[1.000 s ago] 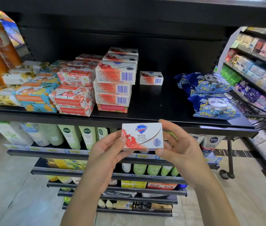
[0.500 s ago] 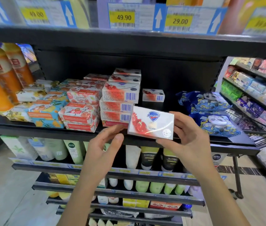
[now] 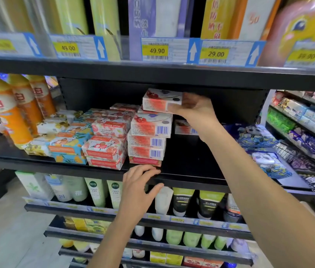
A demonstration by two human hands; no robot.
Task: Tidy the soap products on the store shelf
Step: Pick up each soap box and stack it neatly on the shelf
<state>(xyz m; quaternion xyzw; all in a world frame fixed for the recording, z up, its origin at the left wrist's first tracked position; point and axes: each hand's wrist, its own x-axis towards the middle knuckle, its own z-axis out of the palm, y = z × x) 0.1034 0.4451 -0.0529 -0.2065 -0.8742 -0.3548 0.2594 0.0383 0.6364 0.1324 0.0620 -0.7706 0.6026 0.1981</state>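
Up goes the glossy soap box [image 3: 161, 100], right hand [image 3: 194, 109] pinching it above the stack [image 3: 149, 141]. Left hand [image 3: 137, 187], six o'clock, lies flat-fingered.

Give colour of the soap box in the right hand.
The soap box in the right hand is white with red print; head view.

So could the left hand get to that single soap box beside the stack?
Probably, but awkwardly. The left hand rests open on the shelf edge, with bare shelf between it and the single box. The right hand, holding a second box above the stack, has its wrist crossing in front.
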